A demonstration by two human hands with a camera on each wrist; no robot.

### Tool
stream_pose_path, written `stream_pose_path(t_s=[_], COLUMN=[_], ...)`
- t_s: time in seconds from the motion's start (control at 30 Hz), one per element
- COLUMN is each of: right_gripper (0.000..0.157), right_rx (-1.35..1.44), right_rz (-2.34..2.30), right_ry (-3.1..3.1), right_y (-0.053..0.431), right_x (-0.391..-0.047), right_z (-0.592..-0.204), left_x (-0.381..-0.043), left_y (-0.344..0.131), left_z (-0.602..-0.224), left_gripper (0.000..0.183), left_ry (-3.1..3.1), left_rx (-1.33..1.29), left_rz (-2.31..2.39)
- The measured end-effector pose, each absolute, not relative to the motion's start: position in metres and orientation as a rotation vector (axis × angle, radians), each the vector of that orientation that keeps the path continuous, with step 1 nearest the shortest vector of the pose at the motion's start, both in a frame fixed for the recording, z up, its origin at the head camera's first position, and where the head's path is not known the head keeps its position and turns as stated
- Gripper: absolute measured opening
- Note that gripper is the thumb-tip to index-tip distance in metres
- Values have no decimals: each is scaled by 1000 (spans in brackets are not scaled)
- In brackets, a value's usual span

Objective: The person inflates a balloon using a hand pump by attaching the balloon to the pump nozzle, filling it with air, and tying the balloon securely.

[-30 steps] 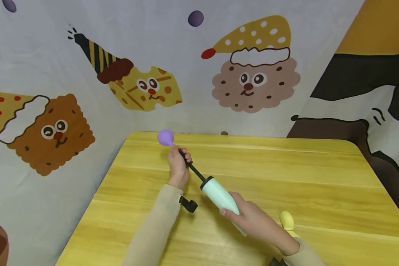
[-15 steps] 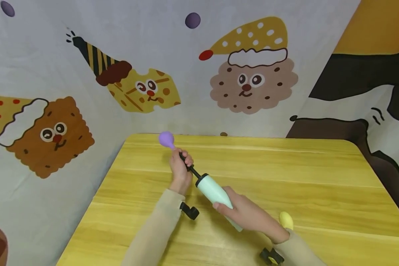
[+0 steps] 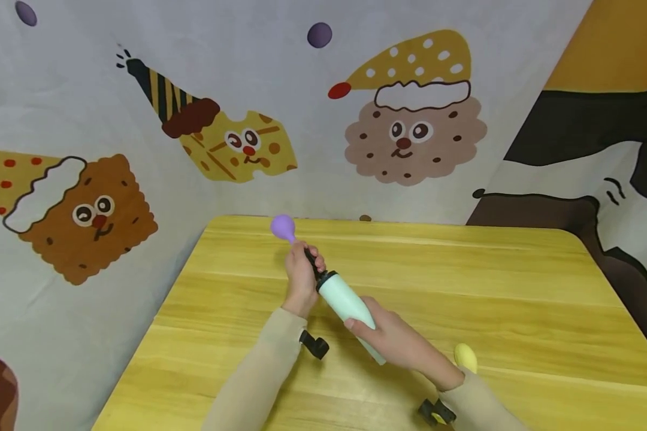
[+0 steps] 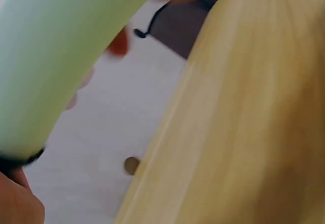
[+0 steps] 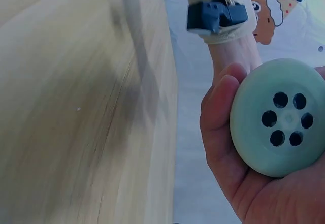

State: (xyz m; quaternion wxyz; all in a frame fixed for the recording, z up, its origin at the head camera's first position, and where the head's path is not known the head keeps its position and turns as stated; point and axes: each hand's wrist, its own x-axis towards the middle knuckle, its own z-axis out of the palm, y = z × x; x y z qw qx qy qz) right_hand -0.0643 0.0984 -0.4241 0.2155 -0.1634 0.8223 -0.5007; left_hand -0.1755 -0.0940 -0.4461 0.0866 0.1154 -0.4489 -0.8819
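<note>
A mint-green hand balloon pump [image 3: 347,302] slants across the head view, its black end pointing away to the upper left. My left hand [image 3: 301,272] grips that black end, fingers curled round it. From the top of this hand sticks out a small, partly filled purple balloon [image 3: 283,227]; its neck is hidden in the fingers. My right hand [image 3: 390,332] wraps round the green barrel lower down. In the right wrist view, the barrel's round end cap [image 5: 288,118] with several dark holes faces the camera. The barrel's black collar sits right at the left hand.
A yellow balloon [image 3: 465,357] lies on the wooden table [image 3: 517,287], partly hidden by the right forearm. A cloth backdrop [image 3: 313,120] with cartoon cookies and cheese hangs behind the table. Black camera mounts [image 3: 314,345] stick out from the wrists.
The right hand has pushed the green barrel up toward the left hand. The thin black rod between them has slid out of sight. The purple balloon shifted slightly right in view.
</note>
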Motion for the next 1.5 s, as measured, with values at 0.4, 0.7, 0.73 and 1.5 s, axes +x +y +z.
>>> stream_pose_path(t_s=[0.4, 0.7, 0.73, 1.5], right_gripper=[60, 64, 65, 75], right_rx=[-577, -571, -567, -464], right_rz=[-1215, -1221, -1229, -1317], right_ry=[2409, 2421, 2416, 2373], right_y=[126, 112, 109, 112], right_x=[-35, -50, -54, -39], right_z=[-422, -428, -429, -432], left_x=[-187, -170, -167, -202], left_y=[-120, -98, -95, -124], left_z=[-446, -454, -455, -444], left_gripper=[29, 33, 34, 34], left_ry=[-1249, -1250, -1273, -1355], left_rx=[412, 398, 400, 358], left_rz=[-2570, -2631, -2643, -2539])
